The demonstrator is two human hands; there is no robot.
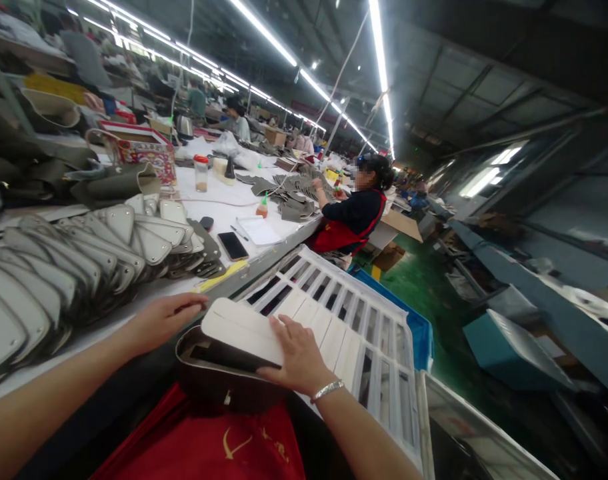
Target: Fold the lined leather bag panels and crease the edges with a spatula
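Table [214, 210] extends along the left. On it, nearest, lie panels [94, 260]; right of these, phone [233, 246]; beyond the phone, notepad [259, 231]; behind the notepad, bottle [262, 207]. Jar [201, 175] stands farther back, left of the bottle. Bag [234, 387] sits directly before the person, right hand [299, 357] on its flap, left hand [167, 321] near its left end. Crate [357, 280] lies beyond, right of the table; co-worker [357, 210] is behind it, at the table's edge.

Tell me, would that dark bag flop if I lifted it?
The dark bag would probably keep its shape, since it gapes open without collapsing. Its white flap seems fairly stiff, lying flat without sagging. The bag may be light, as it looks partly hollow.
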